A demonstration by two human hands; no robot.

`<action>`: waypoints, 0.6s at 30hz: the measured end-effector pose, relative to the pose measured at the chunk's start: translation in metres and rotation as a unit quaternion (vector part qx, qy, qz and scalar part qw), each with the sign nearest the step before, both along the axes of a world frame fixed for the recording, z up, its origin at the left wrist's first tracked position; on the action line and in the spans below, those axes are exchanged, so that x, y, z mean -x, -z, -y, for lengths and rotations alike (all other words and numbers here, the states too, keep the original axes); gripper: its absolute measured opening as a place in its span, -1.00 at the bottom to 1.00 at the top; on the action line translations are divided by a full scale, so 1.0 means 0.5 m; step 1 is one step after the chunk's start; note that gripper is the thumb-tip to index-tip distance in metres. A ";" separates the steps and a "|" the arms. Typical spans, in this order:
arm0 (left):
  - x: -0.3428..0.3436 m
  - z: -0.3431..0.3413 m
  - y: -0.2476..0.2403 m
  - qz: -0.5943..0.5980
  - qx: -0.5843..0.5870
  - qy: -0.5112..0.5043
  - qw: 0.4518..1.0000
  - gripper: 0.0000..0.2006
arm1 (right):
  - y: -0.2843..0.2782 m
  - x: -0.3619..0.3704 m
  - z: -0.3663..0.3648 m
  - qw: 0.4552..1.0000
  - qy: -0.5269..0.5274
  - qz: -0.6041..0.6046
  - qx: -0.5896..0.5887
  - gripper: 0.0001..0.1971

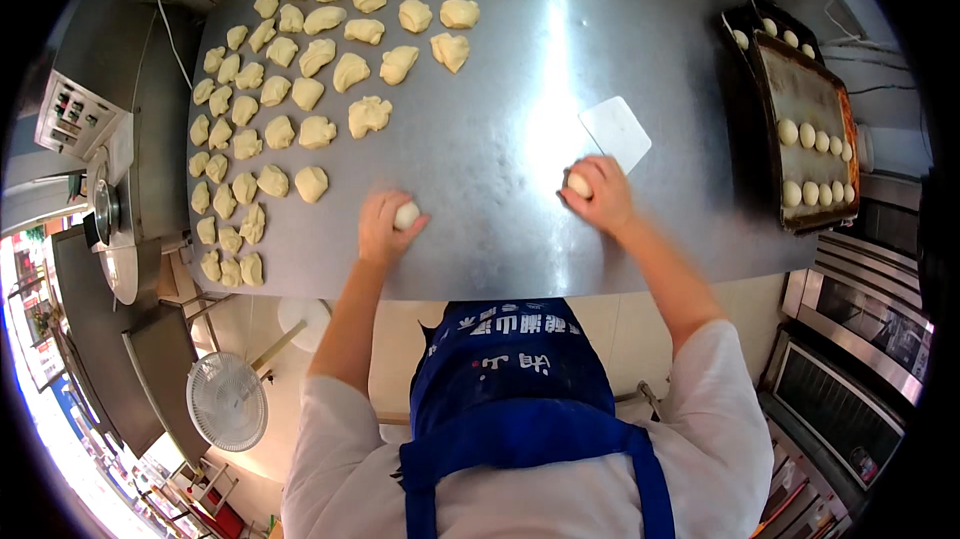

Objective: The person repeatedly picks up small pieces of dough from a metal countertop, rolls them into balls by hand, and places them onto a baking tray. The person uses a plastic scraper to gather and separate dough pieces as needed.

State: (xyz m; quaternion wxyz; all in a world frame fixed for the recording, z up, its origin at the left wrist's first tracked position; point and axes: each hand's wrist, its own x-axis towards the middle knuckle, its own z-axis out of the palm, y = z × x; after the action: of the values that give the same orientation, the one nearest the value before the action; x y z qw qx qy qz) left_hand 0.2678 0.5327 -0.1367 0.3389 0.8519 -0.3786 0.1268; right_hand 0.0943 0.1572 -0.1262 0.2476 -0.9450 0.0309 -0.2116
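Observation:
On the steel worktop (470,149), my left hand (381,229) curls round a smooth pale dough ball (406,215) near the front edge. My right hand (603,191), farther right, cups a second dough ball (579,184), part of which shows between thumb and fingers. Just beyond that hand lies a white flat dough scraper (617,133). Many rough, uneven dough pieces (317,132) spread in rows over the left and far side of the worktop. Both balls touch the steel.
At the right end stands a dark baking tray (800,89) with rows of round dough balls (808,193); another tray (757,19) lies partly behind it. A white fan (228,401) stands at lower left. Ovens (868,314) are at the right, a machine with knobs (75,109) at the left.

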 end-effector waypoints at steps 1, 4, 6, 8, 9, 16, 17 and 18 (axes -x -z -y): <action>0.032 -0.003 0.007 -0.029 0.044 0.011 0.999 -0.64 | -0.003 0.008 -0.026 0.998 -0.003 0.047 -0.041 -0.69; 0.107 0.034 0.022 -0.073 0.051 0.075 0.993 -0.67 | 0.024 -0.045 -0.105 0.987 -0.144 0.060 -0.036 -0.71; 0.054 0.099 0.003 -0.018 -0.096 0.145 0.985 -0.70 | 0.030 -0.149 -0.093 0.978 -0.194 0.046 0.055 -0.68; -0.004 0.114 -0.010 -0.006 -0.065 0.128 0.990 -0.71 | 0.028 -0.209 -0.029 0.969 -0.202 0.091 0.105 -0.65; -0.031 0.113 -0.013 0.006 -0.046 0.117 0.992 -0.71 | 0.012 -0.231 -0.001 0.970 -0.191 0.113 0.102 -0.64; 0.035 0.056 -0.012 -0.035 0.021 -0.005 0.999 -0.75 | -0.009 -0.102 0.017 0.988 -0.126 0.062 -0.058 -0.71; 0.066 0.062 -0.002 -0.049 0.016 0.072 0.996 -0.74 | -0.010 -0.103 -0.016 0.980 -0.159 0.066 -0.100 -0.72; 0.090 0.076 0.006 -0.067 0.012 0.155 0.986 -0.74 | 0.014 -0.119 -0.048 0.971 -0.211 0.083 -0.080 -0.70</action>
State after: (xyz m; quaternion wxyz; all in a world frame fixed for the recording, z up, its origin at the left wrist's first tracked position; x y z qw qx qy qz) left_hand 0.2230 0.4945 -0.1395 0.3896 0.7853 -0.4808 0.0195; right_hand 0.1537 0.1810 -0.1333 0.3631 -0.8864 -0.1726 -0.2294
